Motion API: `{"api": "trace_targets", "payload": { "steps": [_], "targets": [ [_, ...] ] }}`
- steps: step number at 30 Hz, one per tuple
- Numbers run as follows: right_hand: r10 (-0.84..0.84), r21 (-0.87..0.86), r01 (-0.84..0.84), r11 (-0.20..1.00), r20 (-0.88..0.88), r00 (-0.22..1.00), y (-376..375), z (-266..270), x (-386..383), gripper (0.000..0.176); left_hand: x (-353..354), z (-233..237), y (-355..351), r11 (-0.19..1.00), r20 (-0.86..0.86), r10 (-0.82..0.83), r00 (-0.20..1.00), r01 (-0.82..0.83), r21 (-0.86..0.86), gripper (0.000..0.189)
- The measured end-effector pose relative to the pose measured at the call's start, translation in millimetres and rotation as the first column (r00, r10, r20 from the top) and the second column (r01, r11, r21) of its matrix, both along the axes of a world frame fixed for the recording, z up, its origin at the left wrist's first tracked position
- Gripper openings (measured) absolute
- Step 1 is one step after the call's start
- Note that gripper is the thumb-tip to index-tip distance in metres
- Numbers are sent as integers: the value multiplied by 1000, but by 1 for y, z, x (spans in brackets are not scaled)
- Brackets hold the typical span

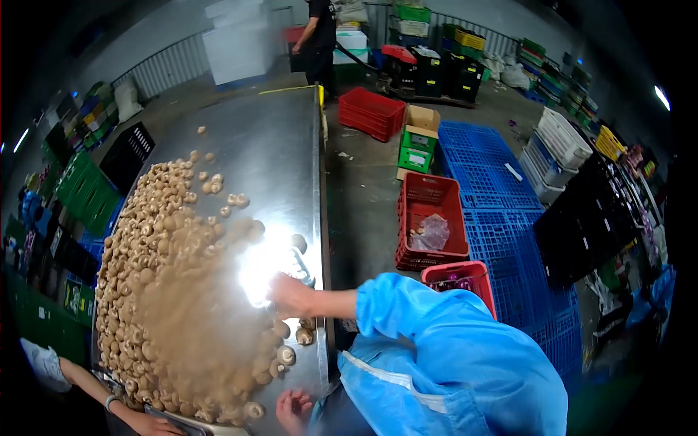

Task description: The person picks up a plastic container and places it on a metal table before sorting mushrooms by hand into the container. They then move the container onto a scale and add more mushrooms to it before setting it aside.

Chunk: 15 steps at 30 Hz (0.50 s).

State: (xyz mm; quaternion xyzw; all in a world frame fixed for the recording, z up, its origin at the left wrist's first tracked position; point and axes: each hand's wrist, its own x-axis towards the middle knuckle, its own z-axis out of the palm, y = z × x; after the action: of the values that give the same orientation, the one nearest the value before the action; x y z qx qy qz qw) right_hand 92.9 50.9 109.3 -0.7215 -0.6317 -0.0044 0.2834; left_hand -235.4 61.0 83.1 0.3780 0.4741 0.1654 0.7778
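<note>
A large heap of brown mushrooms [156, 240] covers the left side of the metal table [251, 138]. My right hand [291, 296], at the end of a blue sleeve, reaches over the near part of the table, beside a bright glare. Its fingers are smeared by motion. A shiny, clear-looking object [302, 270] lies just beyond it, and several loose mushrooms [286, 354] sit on its near side. Low in the view, at the table's edge, my left hand [293, 410] has loosely bent fingers set apart, holding nothing visible.
Another person's arm [131, 414] with a bracelet reaches in at bottom left, by a dark tray-like edge. Red crates [432, 218] and blue pallets [483, 182] line the floor at right. A person [320, 36] stands beyond the table's far end.
</note>
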Motion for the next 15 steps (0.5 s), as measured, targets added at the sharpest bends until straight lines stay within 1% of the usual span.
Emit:
{"api": "trace_targets", "payload": {
  "steps": [1,2,3,4,5,6,7,8,10,11,13,14,15],
  "targets": [
    [51,-88,-58,994,-76,996,-4,27,-15,85,-3,2,1,999,-1,45,999,-45,9,31],
    [160,-111,-200,974,-291,943,-10,46,-31,87,-8,-1,1,996,-6,88,996,-88,17,32],
    [240,117,-221,968,-194,951,-11,20,-47,87,-19,-9,11,998,17,53,998,-54,43,40],
    [324,100,-308,946,-309,894,-15,6,-68,87,-22,-8,12,973,51,113,992,-121,196,47],
    [394,97,-391,915,-420,818,-18,-1,-84,88,-24,-4,13,920,92,163,982,-185,345,55],
    [385,-80,-528,846,-594,706,-23,9,-97,86,-20,11,16,817,-8,145,989,-115,565,55],
    [316,-219,-663,715,-745,587,-27,21,-109,85,-13,35,20,667,-108,150,983,-20,744,55],
    [301,-218,-744,632,-815,495,-29,23,-118,84,-13,51,23,483,-203,176,963,95,871,55],
    [225,-172,-875,452,-927,299,-31,17,-138,83,-32,57,38,477,-312,-16,950,282,833,49],
    [214,-97,-863,495,-950,229,-34,6,-144,68,-42,56,44,459,-365,-116,924,376,805,46],
    [-55,-12,-843,538,-998,-21,-31,-21,-144,60,-51,43,48,639,-343,-160,926,362,679,40],
    [-181,25,-824,566,-971,-154,-30,-31,-144,55,-53,34,49,717,-330,-179,927,352,601,38],
    [-189,10,-767,642,-967,-171,-39,-14,-136,46,-54,24,45,664,-307,-95,947,290,689,35]
  ]
}}
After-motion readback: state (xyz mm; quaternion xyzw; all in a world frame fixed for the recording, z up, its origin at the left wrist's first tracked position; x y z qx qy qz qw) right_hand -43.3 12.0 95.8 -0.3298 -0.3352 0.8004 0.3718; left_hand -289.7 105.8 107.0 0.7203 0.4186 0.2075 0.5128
